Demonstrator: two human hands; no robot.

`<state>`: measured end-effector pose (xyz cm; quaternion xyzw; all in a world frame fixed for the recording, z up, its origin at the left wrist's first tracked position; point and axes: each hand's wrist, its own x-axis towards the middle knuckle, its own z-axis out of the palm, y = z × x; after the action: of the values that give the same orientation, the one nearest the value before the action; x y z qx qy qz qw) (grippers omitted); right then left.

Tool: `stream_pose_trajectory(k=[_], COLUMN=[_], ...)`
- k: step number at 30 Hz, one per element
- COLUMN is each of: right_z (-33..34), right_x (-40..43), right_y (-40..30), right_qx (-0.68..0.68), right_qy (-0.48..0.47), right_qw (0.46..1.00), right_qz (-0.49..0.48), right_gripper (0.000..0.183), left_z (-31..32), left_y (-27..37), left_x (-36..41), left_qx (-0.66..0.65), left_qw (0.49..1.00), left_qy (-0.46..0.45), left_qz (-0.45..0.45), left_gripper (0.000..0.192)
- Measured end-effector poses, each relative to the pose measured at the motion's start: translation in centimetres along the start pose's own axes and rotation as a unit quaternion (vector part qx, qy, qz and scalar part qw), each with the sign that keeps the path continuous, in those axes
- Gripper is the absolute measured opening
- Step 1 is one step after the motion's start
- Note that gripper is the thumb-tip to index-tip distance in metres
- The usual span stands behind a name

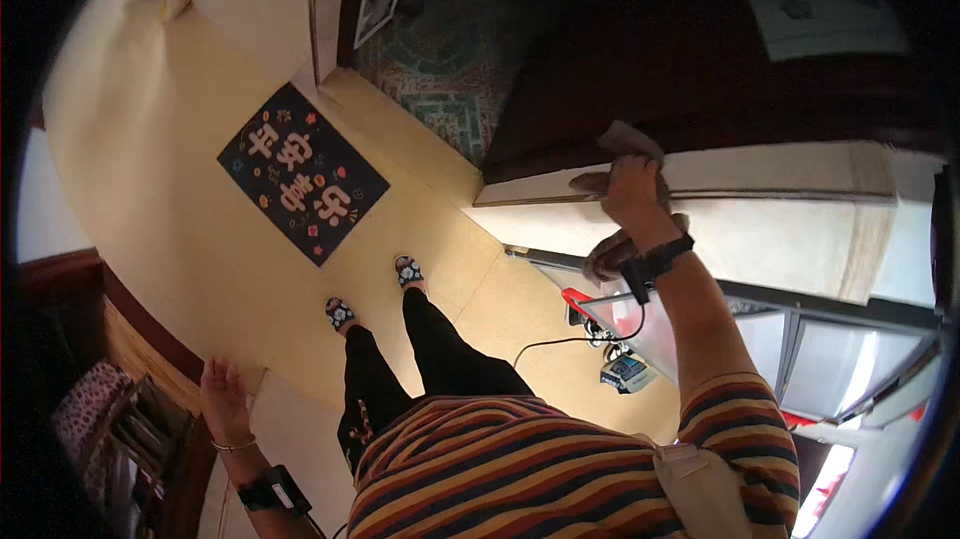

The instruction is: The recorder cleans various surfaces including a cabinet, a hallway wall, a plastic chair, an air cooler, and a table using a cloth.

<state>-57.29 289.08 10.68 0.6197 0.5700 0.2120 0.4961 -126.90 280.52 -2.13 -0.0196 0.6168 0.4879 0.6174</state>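
My right hand [634, 194] grips a grey-brown cloth [621, 250] against the edge of a pale door frame [780, 194]. One end of the cloth sticks out above my fingers, and the rest hangs below my wrist. At the lower left, my left hand [223, 398] hangs in the air with nothing in it, its fingers loosely apart. A black strapped device [279, 490] sits on my left forearm, and another strapped device [656, 261] with a cable is on my right wrist.
A dark doormat [304, 171] bearing writing lies on the yellowish floor ahead of my slippers [409, 270]. Shoes [600, 333] and a printed box [626, 374] stand by a cabinet with glossy panels [855, 366]. A shelf [135, 434] is at left; a dark doorway opens above.
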Motion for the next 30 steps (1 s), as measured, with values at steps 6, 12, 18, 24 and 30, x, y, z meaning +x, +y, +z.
stream_pose_trajectory(k=[6,12,18,24,30], right_z=[5.9,10.1,12.9,9.3,-7.5], right_x=[4.2,9.1,8.7,3.7,-1.4], right_y=[-11.2,-19.9,-18.1,-12.1,-1.2], right_qx=[0.043,0.096,0.261,0.25,0.601], right_qy=[0.054,0.006,0.075,0.06,-0.141], right_qw=[0.991,0.98,0.943,0.949,0.782], right_qz=[-0.118,-0.172,-0.194,-0.182,0.09], right_gripper=[0.037,0.021,0.019,0.019,0.022], left_z=[4.0,8.3,11.8,11.8,5.6], left_y=[-5.5,-13.6,-14.4,-5.6,3.3], left_x=[-0.8,1.1,0.5,-0.4,-1.4], left_qx=[0.051,0.073,0.073,0.061,0.021], left_qw=[0.995,0.988,0.986,0.997,1.0], left_qy=[0.075,0.083,0.049,0.002,0.003], left_qz=[-0.042,-0.111,-0.145,-0.037,0.022], left_gripper=[0.023,0.029,0.023,0.022,0.024])
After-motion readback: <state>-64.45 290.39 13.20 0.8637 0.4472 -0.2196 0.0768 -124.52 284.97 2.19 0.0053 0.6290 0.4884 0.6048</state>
